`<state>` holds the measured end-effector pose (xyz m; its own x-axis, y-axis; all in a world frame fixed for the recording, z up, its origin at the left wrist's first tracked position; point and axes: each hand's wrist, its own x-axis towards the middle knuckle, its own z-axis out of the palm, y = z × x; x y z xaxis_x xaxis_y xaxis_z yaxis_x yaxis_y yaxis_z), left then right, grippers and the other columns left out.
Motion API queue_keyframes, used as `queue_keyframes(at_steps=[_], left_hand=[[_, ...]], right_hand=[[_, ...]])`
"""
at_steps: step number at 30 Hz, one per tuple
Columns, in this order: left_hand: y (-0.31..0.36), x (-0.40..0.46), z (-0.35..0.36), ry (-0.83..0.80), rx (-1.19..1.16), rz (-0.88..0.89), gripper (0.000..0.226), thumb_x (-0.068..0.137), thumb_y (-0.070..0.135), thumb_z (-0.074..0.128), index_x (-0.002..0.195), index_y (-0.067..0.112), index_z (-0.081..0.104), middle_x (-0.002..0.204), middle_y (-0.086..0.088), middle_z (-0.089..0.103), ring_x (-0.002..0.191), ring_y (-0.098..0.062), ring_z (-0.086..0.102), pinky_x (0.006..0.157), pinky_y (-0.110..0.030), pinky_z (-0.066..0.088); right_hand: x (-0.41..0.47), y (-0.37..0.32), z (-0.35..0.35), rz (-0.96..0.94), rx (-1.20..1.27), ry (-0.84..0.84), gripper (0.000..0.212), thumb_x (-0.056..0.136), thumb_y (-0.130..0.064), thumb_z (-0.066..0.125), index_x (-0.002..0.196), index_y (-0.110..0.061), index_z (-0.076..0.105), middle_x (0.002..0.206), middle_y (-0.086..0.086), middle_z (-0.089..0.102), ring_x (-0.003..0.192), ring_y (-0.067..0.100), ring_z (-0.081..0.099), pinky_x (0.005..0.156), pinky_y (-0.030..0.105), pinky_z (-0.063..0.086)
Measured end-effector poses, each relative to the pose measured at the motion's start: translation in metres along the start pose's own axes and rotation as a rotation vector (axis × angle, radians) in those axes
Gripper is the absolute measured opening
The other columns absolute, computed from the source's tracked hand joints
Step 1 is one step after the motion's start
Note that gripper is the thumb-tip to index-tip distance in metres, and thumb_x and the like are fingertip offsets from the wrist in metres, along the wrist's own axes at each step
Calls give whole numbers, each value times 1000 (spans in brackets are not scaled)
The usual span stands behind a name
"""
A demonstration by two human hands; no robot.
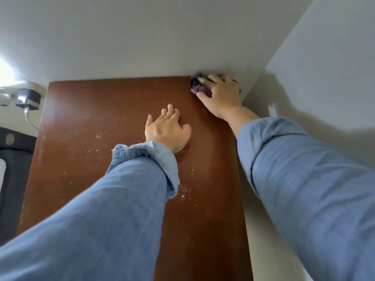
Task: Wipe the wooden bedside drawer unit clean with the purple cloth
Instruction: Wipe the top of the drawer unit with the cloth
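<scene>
The reddish-brown wooden top of the bedside drawer unit [97, 122] fills the middle of the view, seen from above. Pale crumbs and dust are scattered over its middle and right part. My right hand [222, 96] presses the bunched purple cloth [198, 86] onto the far right corner of the top, against the wall. My left hand [167, 129] lies flat on the wood near the middle, palm down, fingers slightly apart and holding nothing. Both arms wear blue denim sleeves.
Grey walls [142, 37] meet the unit at the back and along its right side. At the left, a dark charger [28, 99] with a white cable sits plugged into a white socket strip. Dark furniture [10, 159] lies below it.
</scene>
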<state>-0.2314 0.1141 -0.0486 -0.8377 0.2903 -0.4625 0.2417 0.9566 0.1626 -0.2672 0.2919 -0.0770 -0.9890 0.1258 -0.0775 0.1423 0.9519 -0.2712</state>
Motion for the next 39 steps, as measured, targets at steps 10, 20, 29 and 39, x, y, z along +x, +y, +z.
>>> queue_keyframes(at_steps=[10,20,29,39], left_hand=[[-5,-3,0,-11,13,47,62,95,33,21,153,14,12,162,0,-1,149,-17,2,120,-49,1],[-8,-8,2,-3,65,79,64,92,35,19,152,12,13,162,-3,1,149,-19,4,119,-51,-2],[-39,-49,8,-22,244,74,61,97,30,19,152,8,6,162,-7,-1,149,-20,1,118,-55,-4],[-58,-53,5,-132,119,73,66,95,38,23,153,18,1,161,2,-11,148,-14,-4,120,-47,1]], right_hand=[[-145,-13,16,-92,-65,-12,54,86,-34,27,136,-28,47,138,-3,49,116,28,42,99,45,31],[-259,-24,37,-113,-41,142,51,74,-7,52,122,-22,60,122,1,60,98,31,52,89,48,42],[-284,-48,-19,-85,177,-480,46,91,-6,40,125,-31,60,120,-8,62,89,15,57,71,20,43],[-78,-35,-53,311,709,103,27,90,-22,58,117,-16,60,107,-2,65,101,14,59,85,17,44]])
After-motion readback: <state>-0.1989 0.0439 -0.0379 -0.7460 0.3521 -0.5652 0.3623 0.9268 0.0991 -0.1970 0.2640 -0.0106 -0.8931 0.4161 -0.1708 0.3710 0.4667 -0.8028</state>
